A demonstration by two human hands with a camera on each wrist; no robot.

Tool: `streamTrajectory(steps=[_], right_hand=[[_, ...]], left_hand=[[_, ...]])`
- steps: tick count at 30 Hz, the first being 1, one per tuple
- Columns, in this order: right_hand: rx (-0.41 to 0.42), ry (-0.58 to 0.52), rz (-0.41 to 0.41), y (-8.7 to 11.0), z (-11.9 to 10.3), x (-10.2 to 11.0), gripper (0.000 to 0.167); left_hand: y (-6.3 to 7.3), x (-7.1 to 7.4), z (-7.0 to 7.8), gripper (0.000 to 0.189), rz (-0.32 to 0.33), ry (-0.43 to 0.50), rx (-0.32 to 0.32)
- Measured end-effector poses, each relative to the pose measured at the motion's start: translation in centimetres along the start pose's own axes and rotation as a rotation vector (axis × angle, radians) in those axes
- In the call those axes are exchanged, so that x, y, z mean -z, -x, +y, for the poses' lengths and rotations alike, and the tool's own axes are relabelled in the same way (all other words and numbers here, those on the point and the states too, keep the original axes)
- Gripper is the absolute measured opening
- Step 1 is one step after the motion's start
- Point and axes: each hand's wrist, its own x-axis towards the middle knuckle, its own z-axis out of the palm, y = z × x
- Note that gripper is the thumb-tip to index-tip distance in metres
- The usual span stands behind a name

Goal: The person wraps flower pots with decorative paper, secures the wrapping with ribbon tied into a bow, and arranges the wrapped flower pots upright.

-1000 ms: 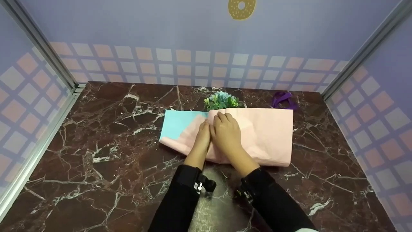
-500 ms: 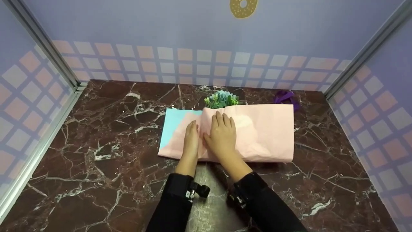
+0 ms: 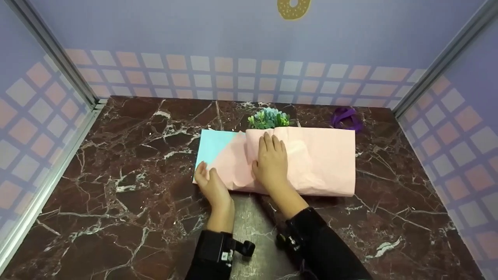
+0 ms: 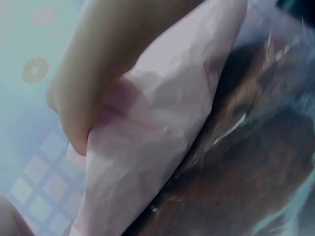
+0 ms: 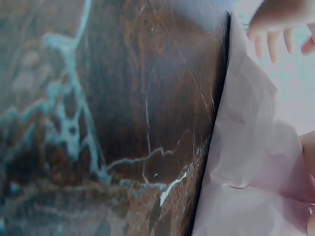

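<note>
A sheet of wrapping paper (image 3: 327, 161), pink on one side and light blue on the other, lies folded over on the table. Small artificial flowers (image 3: 268, 118) in blue, green and yellow peek out past its far edge; whatever is under the fold is hidden. My right hand (image 3: 272, 163) presses on the folded pink layer with its fingers extended. At the lower left corner of the paper is my left hand (image 3: 214, 190), fingers apart and slightly bent; the right wrist view shows these fingers (image 5: 272, 44) just above the paper's edge.
A purple ribbon (image 3: 346, 118) lies in loops behind the paper's right end. The dark marbled table (image 3: 128, 163) is bounded by a back wall (image 3: 186, 31) and side panels with a checked pattern.
My left hand has moved from beside the right hand out to the paper's lower left corner. The right hand's fingers have straightened, and it still presses the fold.
</note>
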Motion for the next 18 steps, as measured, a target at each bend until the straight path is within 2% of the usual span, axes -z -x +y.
streamTrajectory(steps=[2, 4, 7, 9, 13, 16, 18], right_hand=[[0.004, -0.01, -0.013, 0.0, 0.1, 0.1, 0.064], [0.011, -0.018, -0.023, 0.0, 0.2, 0.2, 0.065], [0.013, -0.021, -0.052, 0.0, 0.4, 0.5, 0.066], [0.011, -0.019, -0.076, 0.0, 0.5, 0.7, 0.068], [0.001, -0.026, -0.116, -0.1, 0.6, 0.9, 0.069], [0.01, -0.031, -0.11, 0.0, 0.5, 0.9, 0.068], [0.023, -0.03, -0.097, 0.1, 0.4, 0.9, 0.068]], left_hand=[[0.5, 0.4, -0.1, 0.057, 0.083, 0.012, -0.001], [1.0, 0.5, -0.1, 0.068, 0.149, 0.059, 0.03], [1.6, 0.4, -0.1, 0.08, 0.188, 0.154, 0.129], [1.9, 0.1, -0.2, 0.087, 0.172, 0.236, 0.214], [2.4, -0.7, -0.7, 0.092, 0.099, 0.374, 0.373], [2.5, -1.0, -1.4, 0.077, 0.011, 0.439, 0.428], [2.5, -1.2, -1.9, 0.063, -0.031, 0.453, 0.434]])
